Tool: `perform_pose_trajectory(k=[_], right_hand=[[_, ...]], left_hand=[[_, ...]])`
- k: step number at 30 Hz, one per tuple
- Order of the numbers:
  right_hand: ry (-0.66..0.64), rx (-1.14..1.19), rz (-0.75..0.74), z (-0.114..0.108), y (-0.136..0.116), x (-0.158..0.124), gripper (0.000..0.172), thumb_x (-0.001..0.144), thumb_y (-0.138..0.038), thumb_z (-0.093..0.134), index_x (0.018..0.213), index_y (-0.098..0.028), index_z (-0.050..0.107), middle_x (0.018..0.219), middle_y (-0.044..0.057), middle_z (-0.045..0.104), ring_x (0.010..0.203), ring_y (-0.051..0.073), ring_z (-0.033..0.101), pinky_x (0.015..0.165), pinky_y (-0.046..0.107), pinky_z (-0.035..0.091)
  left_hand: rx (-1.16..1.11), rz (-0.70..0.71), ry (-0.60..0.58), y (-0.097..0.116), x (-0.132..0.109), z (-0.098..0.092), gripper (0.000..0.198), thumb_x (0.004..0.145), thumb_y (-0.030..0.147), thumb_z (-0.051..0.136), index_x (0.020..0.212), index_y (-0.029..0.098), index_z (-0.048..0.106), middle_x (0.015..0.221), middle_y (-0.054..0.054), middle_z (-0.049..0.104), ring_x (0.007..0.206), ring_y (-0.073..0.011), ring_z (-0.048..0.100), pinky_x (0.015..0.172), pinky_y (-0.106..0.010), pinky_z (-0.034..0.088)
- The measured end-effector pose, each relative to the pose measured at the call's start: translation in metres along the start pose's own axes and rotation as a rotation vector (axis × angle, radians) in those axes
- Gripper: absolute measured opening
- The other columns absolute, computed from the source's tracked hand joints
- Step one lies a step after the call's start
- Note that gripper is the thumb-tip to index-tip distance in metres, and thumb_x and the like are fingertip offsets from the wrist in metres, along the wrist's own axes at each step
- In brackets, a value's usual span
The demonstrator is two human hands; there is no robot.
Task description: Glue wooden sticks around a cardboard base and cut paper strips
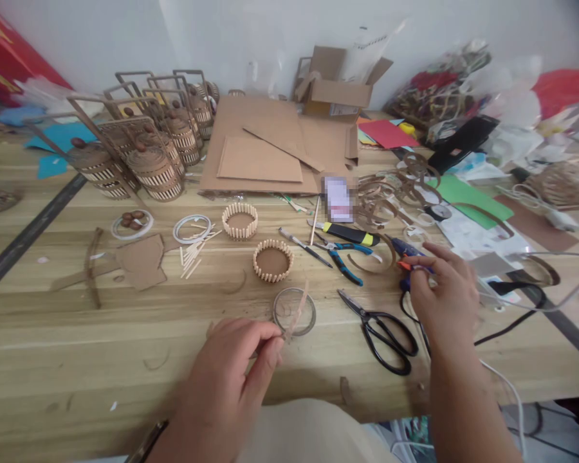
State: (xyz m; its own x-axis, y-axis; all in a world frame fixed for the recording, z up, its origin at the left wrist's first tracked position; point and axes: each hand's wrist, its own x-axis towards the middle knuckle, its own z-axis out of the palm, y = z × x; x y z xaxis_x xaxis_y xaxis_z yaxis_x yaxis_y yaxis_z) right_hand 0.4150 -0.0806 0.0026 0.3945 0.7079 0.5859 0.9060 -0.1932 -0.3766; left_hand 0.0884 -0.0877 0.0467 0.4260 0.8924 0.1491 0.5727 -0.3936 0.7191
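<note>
Between the thumb and fingertips of my left hand [236, 366] is a thin brown strip [300, 305]. It rises across a grey ring [312, 315] lying on the table. At the right, the fingers of my right hand [444, 296] are curled at a blue hot glue gun [405, 249] with an orange trigger, partly hidden by the hand. Black-handled scissors [383, 334] lie open between my hands. Beyond the ring stand two small round cardboard bases edged with short wooden sticks, the nearer base [273, 260] and the farther base [240, 222].
Pliers [345, 260], a utility knife [350, 233] and a pen [303, 247] lie mid-table. Stick lanterns with handles [154, 170] stand back left. Cardboard sheets [260, 157], a phone [338, 199] and curled brown strips [381, 193] lie farther back. Cables [511, 321] trail at right.
</note>
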Motion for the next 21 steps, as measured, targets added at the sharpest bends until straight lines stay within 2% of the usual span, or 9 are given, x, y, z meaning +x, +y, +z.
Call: perform_pose_trajectory(k=[2, 5, 9, 13, 15, 17, 20, 21], right_hand=[[0.022, 0.009, -0.013, 0.003, 0.0, 0.0, 0.018, 0.08, -0.024, 0.045, 0.076, -0.023, 0.062, 0.1, 0.011, 0.068, 0.103, 0.03, 0.059, 0.095, 0.052, 0.04], [0.038, -0.031, 0.045, 0.004, -0.003, 0.0, 0.02, 0.082, -0.027, 0.044, 0.073, -0.023, 0.061, 0.087, 0.009, 0.066, 0.095, 0.029, 0.058, 0.093, 0.052, 0.04], [-0.096, -0.052, 0.107, 0.003, -0.005, 0.003, 0.03, 0.09, -0.033, 0.037, 0.07, -0.024, 0.057, 0.095, 0.013, 0.067, 0.104, 0.032, 0.055, 0.093, 0.052, 0.039], [-0.011, -0.055, 0.104, -0.002, -0.011, 0.003, 0.016, 0.084, -0.03, 0.044, 0.084, -0.023, 0.059, 0.104, 0.015, 0.066, 0.108, 0.034, 0.055, 0.094, 0.054, 0.039], [-0.04, 0.041, 0.144, -0.008, -0.026, -0.003, 0.016, 0.082, -0.031, 0.051, 0.09, -0.022, 0.061, 0.1, 0.013, 0.068, 0.101, 0.032, 0.059, 0.09, 0.049, 0.043], [-0.235, 0.25, 0.198, -0.015, -0.049, -0.014, 0.015, 0.082, -0.037, 0.058, 0.085, -0.024, 0.064, 0.087, 0.007, 0.07, 0.085, 0.027, 0.064, 0.081, 0.042, 0.047], [-0.706, 0.67, 0.147, -0.02, -0.092, -0.038, 0.015, 0.084, -0.037, 0.062, 0.081, -0.024, 0.067, 0.079, 0.003, 0.07, 0.077, 0.021, 0.064, 0.074, 0.034, 0.048], [-0.824, 0.797, 0.168, -0.019, -0.105, -0.046, 0.013, 0.084, -0.035, 0.062, 0.082, -0.023, 0.067, 0.079, 0.002, 0.069, 0.076, 0.019, 0.063, 0.072, 0.033, 0.048]], left_hand=[[-0.003, -0.015, 0.016, 0.001, 0.0, 0.001, 0.019, 0.094, 0.025, 0.047, 0.083, 0.025, 0.063, 0.073, 0.002, 0.068, 0.071, -0.0156, 0.065, 0.069, -0.026, 0.05], [-0.009, -0.024, 0.026, 0.003, 0.0, 0.002, 0.019, 0.094, 0.025, 0.047, 0.083, 0.025, 0.063, 0.073, 0.001, 0.068, 0.071, -0.0157, 0.065, 0.071, -0.026, 0.051], [-0.021, -0.017, 0.039, 0.004, 0.001, 0.002, 0.02, 0.093, 0.024, 0.047, 0.081, 0.025, 0.063, 0.071, 0.002, 0.068, 0.069, -0.016, 0.065, 0.07, -0.027, 0.05], [-0.046, -0.021, 0.057, 0.004, 0.001, 0.003, 0.019, 0.093, 0.025, 0.047, 0.081, 0.025, 0.062, 0.07, 0.002, 0.068, 0.068, -0.016, 0.065, 0.069, -0.027, 0.05], [-0.064, -0.047, 0.047, 0.005, 0.0, 0.003, 0.018, 0.093, 0.026, 0.047, 0.082, 0.026, 0.061, 0.069, 0.003, 0.068, 0.068, -0.0158, 0.066, 0.067, -0.027, 0.05], [-0.084, -0.105, 0.032, 0.005, 0.0, 0.004, 0.016, 0.094, 0.027, 0.047, 0.085, 0.026, 0.06, 0.07, 0.003, 0.07, 0.068, -0.0158, 0.067, 0.065, -0.026, 0.05], [-0.126, -0.176, 0.048, 0.006, -0.001, 0.006, 0.014, 0.094, 0.032, 0.048, 0.088, 0.026, 0.058, 0.069, 0.003, 0.071, 0.07, -0.0168, 0.069, 0.059, -0.025, 0.049], [-0.139, -0.187, 0.049, 0.006, -0.001, 0.007, 0.013, 0.094, 0.033, 0.048, 0.087, 0.026, 0.057, 0.068, 0.003, 0.071, 0.071, -0.0173, 0.069, 0.058, -0.025, 0.048]])
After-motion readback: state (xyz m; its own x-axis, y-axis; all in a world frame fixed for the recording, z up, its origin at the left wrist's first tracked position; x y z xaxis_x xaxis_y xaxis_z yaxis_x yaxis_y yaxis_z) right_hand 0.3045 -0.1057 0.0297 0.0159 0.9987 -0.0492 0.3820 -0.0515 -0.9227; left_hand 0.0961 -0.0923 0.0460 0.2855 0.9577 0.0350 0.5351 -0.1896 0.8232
